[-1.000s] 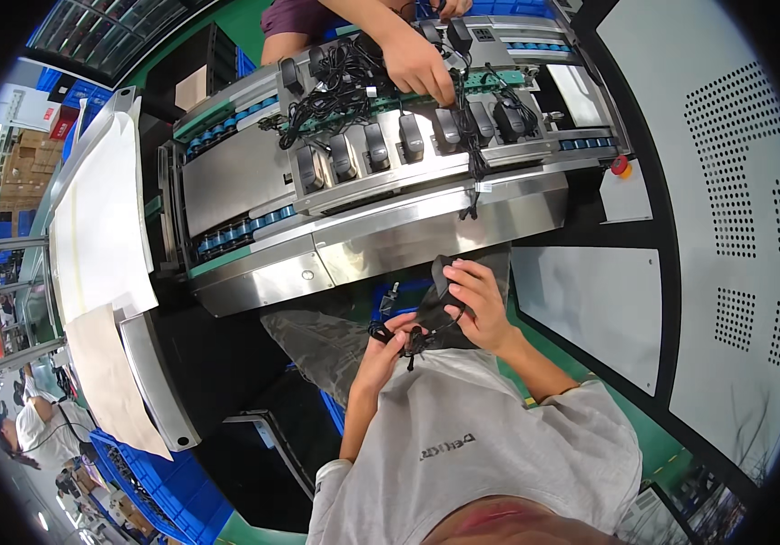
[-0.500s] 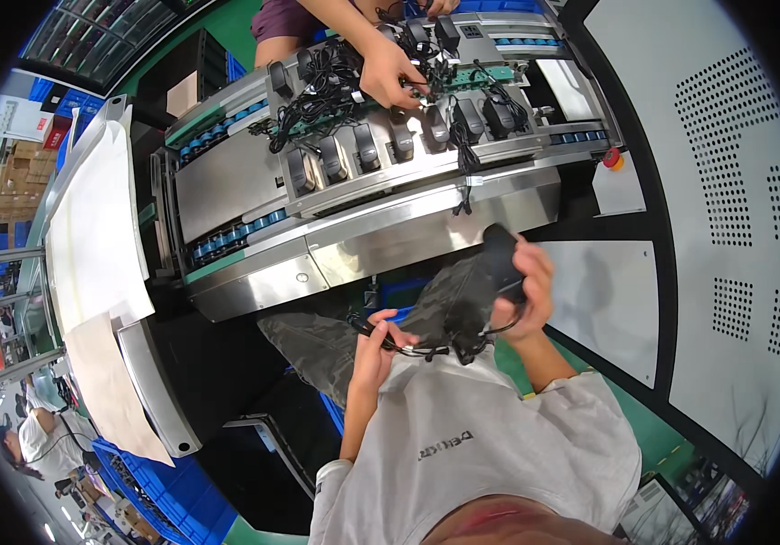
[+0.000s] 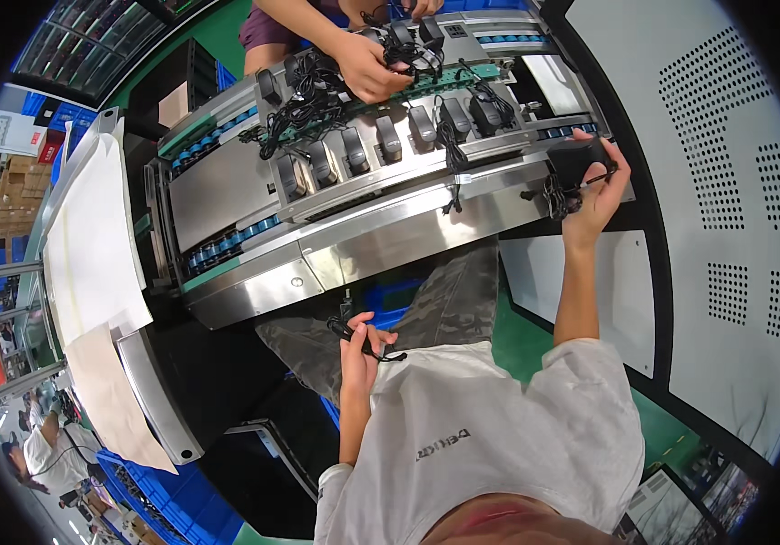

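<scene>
Your right hand (image 3: 597, 195) is raised over the right end of the steel conveyor machine (image 3: 363, 236), fingers curled partly closed around a black power adapter (image 3: 576, 162) whose coiled cord (image 3: 555, 195) dangles beneath it, while your left hand (image 3: 360, 350) sits close to your chest, closed on a thin black cable piece (image 3: 346, 332). Across the machine another person's hand (image 3: 367, 68) rests on a tangle of black adapters and cords (image 3: 317, 95), with more adapters standing in a row of slots (image 3: 381, 145) below. Far left, brown cardboard boxes (image 3: 9, 195) are stacked beside blue crates (image 3: 54, 123), and white sheets (image 3: 90, 245) lie along the machine's left side.
</scene>
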`<act>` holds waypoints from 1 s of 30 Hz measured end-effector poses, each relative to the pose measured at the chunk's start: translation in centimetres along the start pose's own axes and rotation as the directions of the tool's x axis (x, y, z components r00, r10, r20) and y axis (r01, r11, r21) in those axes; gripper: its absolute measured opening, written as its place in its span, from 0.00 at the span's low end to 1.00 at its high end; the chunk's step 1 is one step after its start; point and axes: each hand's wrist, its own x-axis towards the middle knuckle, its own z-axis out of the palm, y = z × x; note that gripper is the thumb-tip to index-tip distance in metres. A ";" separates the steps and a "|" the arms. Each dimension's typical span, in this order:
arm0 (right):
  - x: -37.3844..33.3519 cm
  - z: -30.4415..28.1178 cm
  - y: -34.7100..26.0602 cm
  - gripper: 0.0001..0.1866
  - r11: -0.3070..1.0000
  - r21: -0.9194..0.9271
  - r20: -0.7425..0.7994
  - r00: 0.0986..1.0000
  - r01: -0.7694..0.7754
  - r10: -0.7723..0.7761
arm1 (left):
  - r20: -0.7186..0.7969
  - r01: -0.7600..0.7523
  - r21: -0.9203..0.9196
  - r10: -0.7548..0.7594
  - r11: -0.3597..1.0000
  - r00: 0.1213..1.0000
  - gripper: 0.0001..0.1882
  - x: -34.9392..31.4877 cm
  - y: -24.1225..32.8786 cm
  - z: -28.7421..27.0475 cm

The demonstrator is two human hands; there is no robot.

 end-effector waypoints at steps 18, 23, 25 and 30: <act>6.5 -0.7 2.4 0.17 0.917 -0.398 0.285 0.945 -0.033 0.158 | 0.048 -0.006 0.083 0.002 0.997 0.999 0.13 0.1 -0.6 0.4; 7.7 -0.8 0.8 0.18 0.964 -0.195 0.210 0.952 -0.181 0.222 | 0.030 -0.014 0.083 0.011 0.996 0.999 0.13 -0.1 -0.3 0.6; 8.6 -1.9 -0.3 0.17 0.916 -0.065 0.282 0.873 -0.396 0.397 | 0.025 -0.006 0.079 0.004 0.997 1.000 0.13 0.0 -0.3 0.7; 8.4 -1.5 -1.2 0.17 0.832 0.331 0.512 0.825 -0.445 0.238 | 0.009 0.001 0.076 -0.002 0.997 1.000 0.13 0.0 -0.5 0.5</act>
